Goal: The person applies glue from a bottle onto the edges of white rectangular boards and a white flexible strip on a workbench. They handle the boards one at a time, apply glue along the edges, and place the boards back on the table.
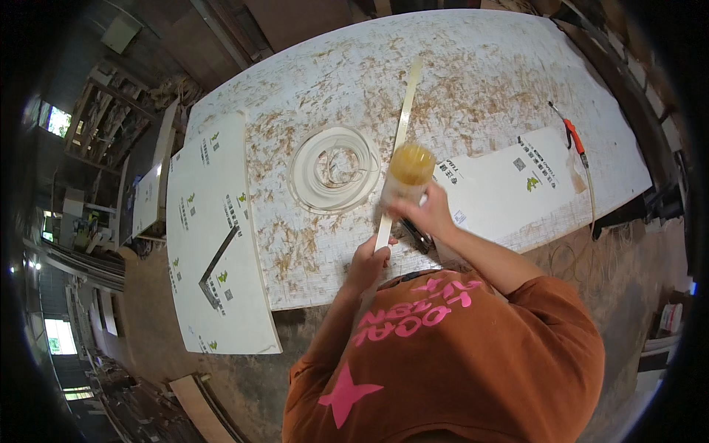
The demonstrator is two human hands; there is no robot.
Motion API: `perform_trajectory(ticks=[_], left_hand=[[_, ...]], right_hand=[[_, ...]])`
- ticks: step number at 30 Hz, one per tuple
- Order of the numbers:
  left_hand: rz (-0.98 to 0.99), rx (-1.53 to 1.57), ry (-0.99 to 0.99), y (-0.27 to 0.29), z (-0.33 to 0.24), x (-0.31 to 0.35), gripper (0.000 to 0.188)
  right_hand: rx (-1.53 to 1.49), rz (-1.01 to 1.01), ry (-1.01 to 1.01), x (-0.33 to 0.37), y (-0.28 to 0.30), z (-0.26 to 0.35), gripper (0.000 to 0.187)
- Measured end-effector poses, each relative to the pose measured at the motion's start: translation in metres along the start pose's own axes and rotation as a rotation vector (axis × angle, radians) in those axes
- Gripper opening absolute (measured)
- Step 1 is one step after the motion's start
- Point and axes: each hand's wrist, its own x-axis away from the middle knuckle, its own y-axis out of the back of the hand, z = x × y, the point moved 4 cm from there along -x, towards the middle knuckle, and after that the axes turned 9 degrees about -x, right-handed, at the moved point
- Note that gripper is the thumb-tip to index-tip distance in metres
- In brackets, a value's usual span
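Observation:
My left hand point(368, 260) is closed around the near end of a long, narrow, pale strip point(408, 100). The strip runs away from me across the white worktable point(310, 81), and its upper stretch looks glossy. In my right hand point(433, 213) is a clear jar with yellow-amber contents point(410, 164), tilted over the strip and smeared by motion. Whether the jar touches the strip, I cannot tell. A dark tool point(419, 238) lies partly hidden beneath my right wrist. Left of the strip sits a coil of white banding point(301, 173).
A large white printed board point(199, 295) overhangs the table's left edge, with a dark angle-shaped piece point(214, 269) on it. Another printed board point(498, 177) lies to the right. Beyond it is a red-handled tool point(572, 136) with a trailing cord. Brown glue-like smears cover the tabletop.

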Motion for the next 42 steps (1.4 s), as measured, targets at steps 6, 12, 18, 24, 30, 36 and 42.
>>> perform_trajectory(ticks=[6, 12, 18, 24, 30, 36, 42], left_hand=[[0.052, -0.039, -0.024, -0.001, 0.007, -0.003, 0.023], [0.037, -0.037, 0.058, -0.007, 0.016, -0.009, 0.027], [0.131, 0.143, 0.095, -0.022, 0.037, -0.033, 0.024], [0.078, 0.112, 0.074, -0.024, 0.042, -0.039, 0.025], [0.031, 0.013, 0.166, -0.022, 0.040, -0.031, 0.025], [0.061, 0.068, 0.149, -0.024, 0.048, -0.026, 0.021], [0.093, 0.161, 0.129, -0.024, 0.054, -0.021, 0.022]], right_hand=[[0.152, 0.155, 0.379, 0.005, -0.012, 0.008, 0.054], [-0.033, -0.078, 0.005, -0.009, 0.001, -0.028, 0.056], [0.000, -0.096, -0.106, -0.006, 0.004, -0.050, 0.058], [0.180, 0.156, 0.059, 0.000, -0.002, -0.050, 0.059], [0.093, -0.106, -0.058, -0.001, 0.006, -0.062, 0.056], [0.018, -0.069, -0.076, -0.001, -0.001, -0.062, 0.058], [0.121, 0.209, -0.033, -0.001, -0.014, -0.050, 0.062]])
